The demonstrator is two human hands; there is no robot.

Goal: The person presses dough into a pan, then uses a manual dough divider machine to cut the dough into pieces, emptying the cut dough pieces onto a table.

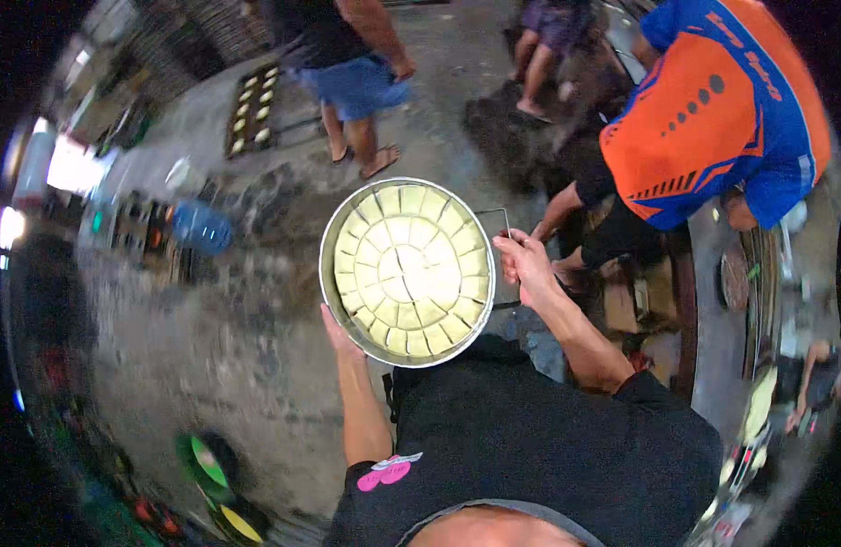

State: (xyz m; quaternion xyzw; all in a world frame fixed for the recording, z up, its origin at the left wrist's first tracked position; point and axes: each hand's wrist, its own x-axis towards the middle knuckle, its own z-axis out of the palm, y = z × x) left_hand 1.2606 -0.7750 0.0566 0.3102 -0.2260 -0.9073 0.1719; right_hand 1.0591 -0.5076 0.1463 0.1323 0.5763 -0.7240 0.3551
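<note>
In front of my chest is a round metal pan, seen from above. Pale yellow dough fills it, cut into blocks that form rings around a small cross-cut centre. My left hand supports the pan at its lower left side, its fingers mostly hidden under the rim. On the opposite side, my right hand is closed around a thin wire handle that sticks out from the pan.
A person in an orange and blue shirt bends over at the right. Another in blue shorts stands ahead, beside a dark tray of pale pieces. A blue water bottle is at the left. Wooden boxes stand to my right.
</note>
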